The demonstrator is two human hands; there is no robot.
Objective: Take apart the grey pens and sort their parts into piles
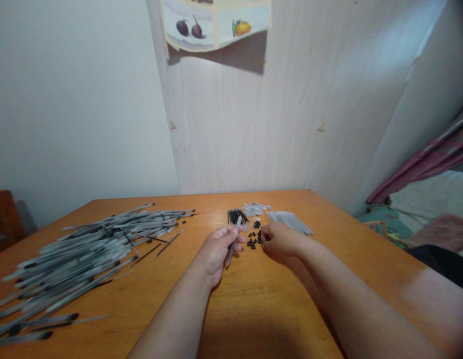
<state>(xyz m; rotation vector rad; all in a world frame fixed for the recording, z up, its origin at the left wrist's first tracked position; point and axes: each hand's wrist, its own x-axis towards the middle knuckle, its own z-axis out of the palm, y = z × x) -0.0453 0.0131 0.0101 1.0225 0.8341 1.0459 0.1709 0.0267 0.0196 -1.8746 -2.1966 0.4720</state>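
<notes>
My left hand is closed around a pen with a clear barrel and a dark refill inside, tilted with one end toward me. Just right of it, my right hand has its fingers pinched together at the edge of a scatter of small black plugs. Whatever is between those fingertips is hidden. Behind the left hand lies a bundle of dark refills. Several clear caps lie beyond the plugs, and a row of clear barrels lies behind the right hand.
A large heap of pens with clear barrels spreads over the left of the wooden table. Loose thin refills lie at its right side. A wall stands behind the table, and a bed is at the right.
</notes>
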